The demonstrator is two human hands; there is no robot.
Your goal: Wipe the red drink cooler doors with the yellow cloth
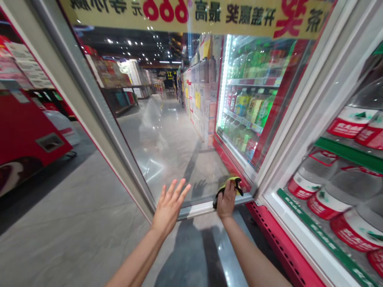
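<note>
A glass fridge door [155, 139] with a pale metal frame stands swung open in front of me. My right hand [228, 199] presses a yellow-and-black cloth [237, 182] against the lower right corner of the pane, just above the bottom frame. The cloth is bunched, and part of it is hidden under my fingers. My left hand [170, 207] is open with its fingers spread, near the bottom of the glass to the left. A faint reflection of fingers shows in the pane. Whether the left hand touches the glass I cannot tell.
Large water bottles [332, 197] stand on green-edged fridge shelves [350, 153] at the right. Through the glass, another lit drinks fridge [251, 99] and stacked boxes [197, 99] show. A red display vehicle [26, 127] is at the left. A printed yellow banner [194, 16] crosses the door's top.
</note>
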